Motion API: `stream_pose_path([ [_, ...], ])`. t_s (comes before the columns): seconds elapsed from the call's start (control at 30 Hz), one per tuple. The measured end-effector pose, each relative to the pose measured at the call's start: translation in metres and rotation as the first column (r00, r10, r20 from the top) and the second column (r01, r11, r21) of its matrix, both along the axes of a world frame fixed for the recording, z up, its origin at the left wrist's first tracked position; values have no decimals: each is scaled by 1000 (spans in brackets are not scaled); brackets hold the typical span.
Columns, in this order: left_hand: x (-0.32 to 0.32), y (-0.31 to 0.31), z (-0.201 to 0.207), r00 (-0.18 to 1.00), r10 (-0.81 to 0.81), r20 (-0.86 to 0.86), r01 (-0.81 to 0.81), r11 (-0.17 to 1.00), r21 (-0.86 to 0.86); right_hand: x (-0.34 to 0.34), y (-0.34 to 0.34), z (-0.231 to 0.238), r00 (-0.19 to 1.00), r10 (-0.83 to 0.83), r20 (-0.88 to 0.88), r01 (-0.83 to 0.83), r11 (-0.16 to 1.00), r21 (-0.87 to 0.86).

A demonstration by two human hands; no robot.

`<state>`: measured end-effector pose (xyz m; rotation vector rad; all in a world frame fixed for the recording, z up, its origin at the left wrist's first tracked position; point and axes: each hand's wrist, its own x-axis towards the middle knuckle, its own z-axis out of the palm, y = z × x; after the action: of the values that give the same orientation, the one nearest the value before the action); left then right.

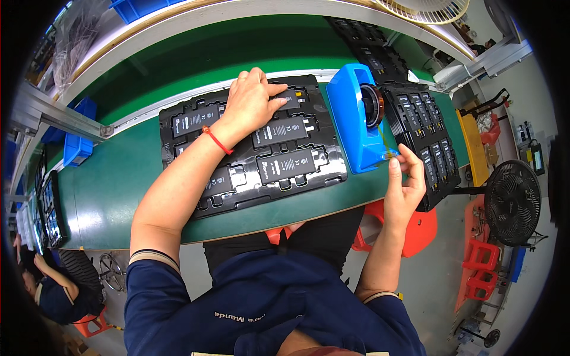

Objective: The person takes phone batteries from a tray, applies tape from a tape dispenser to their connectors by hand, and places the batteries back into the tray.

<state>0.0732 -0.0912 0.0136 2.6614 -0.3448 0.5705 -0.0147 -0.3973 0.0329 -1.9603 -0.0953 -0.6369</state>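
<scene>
A black plastic tray [329, 155] on the green bench holds several flat black phone-type batteries, including a near-right battery [288, 165] and a middle one [284, 130]. My left hand [249, 101] reaches over the tray to the far-right battery [291, 99]. Its index finger and thumb are stretched apart over that battery; the other fingers are partly bent. Beside the tray stands a blue tape dispenser [350, 118] with an amber-coloured roll of tape [373, 105]. My right hand [406, 178] pinches at the tape end by the dispenser's cutting edge, thumb and index finger close together.
Right of the dispenser, stacked black trays [424, 139] hold more batteries; others lie behind. A metal-framed shelf spans the far side. Blue bins [77, 149] sit at left. A black fan [513, 202] and red stools [480, 255] stand at right. Another person [62, 291] works at far left.
</scene>
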Motion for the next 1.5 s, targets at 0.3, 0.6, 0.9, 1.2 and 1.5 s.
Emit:
stream_pose_path([
  [0.3,-40,-23,26,993,-99,-68,108,985,138,24,-33,9,992,-48,-117,-3,918,-396],
  [0.6,-45,-22,27,985,-117,-127,132,984,119,44,-40,8,916,250,-314,-292,952,-94],
  [0.9,-34,-19,31,967,-181,-177,168,982,-85,16,-24,3,954,168,-249,-119,973,197],
  [1.2,-41,-21,48,586,-625,-516,-191,512,-837,2,-30,-24,926,202,-320,-42,895,444],
  [1.5,-60,-31,52,243,-869,-431,-300,355,-885,7,-51,-36,911,311,-270,-151,862,484],
])
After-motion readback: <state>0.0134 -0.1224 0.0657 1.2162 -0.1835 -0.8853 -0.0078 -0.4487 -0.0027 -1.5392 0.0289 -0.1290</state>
